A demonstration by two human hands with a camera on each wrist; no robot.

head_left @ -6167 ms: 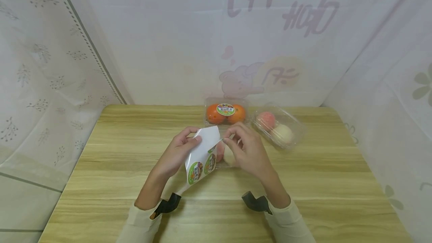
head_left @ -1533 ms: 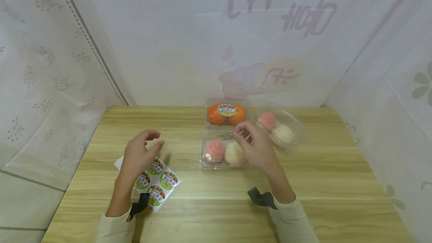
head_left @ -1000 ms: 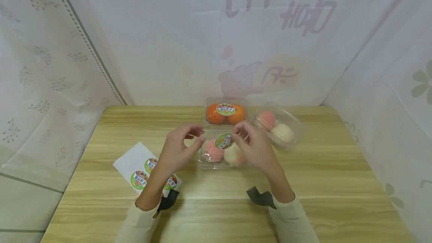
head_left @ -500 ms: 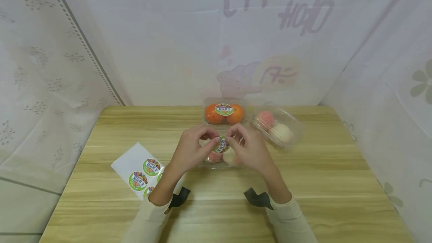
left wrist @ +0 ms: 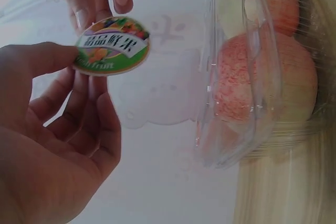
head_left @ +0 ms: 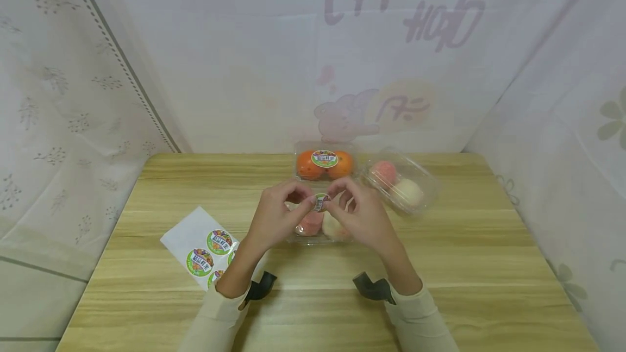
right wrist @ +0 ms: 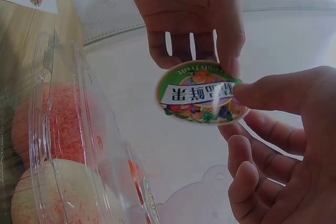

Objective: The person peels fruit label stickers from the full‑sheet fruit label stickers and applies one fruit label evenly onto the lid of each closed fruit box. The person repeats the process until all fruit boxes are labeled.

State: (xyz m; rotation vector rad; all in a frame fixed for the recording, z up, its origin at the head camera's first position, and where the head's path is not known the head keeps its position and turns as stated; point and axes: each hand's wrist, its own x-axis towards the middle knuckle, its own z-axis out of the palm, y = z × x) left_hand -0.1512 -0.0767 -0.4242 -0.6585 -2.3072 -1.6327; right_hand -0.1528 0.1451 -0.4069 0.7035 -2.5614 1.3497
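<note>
Now that the left hand (head_left: 279,213) has left the sticker sheet (head_left: 188,232) and come across to meet the right hand (head_left: 364,213), both pinch the loose sticker (left wrist: 113,45) between thumb and fingers at neighbouring spots on its rim. Half a second ago its printed face showed fuller to the head camera; now it looks narrower, so it has probably tipped. For the work, this suggests that the peeling is done and the label is being steadied or turned by two hands, not yet laid on anything: both wrist views show it held in the air, apart from the plastic. Just below the grip sits a clear box (head_left: 313,243) with a pink and a pale fruit; beyond the grip stands the orange box (head_left: 326,144), already labelled; away to its right lies another clear box (head_left: 426,189), with no label that I can make out. To the grip's left, and nearer the person, the sheet rests on the table. The sticker itself appears flat and uncreased, a glossy disc seen as an oval, with colourful fruit along one edge, a white band of dark characters, and green lettered "fruit" opposite.
</note>
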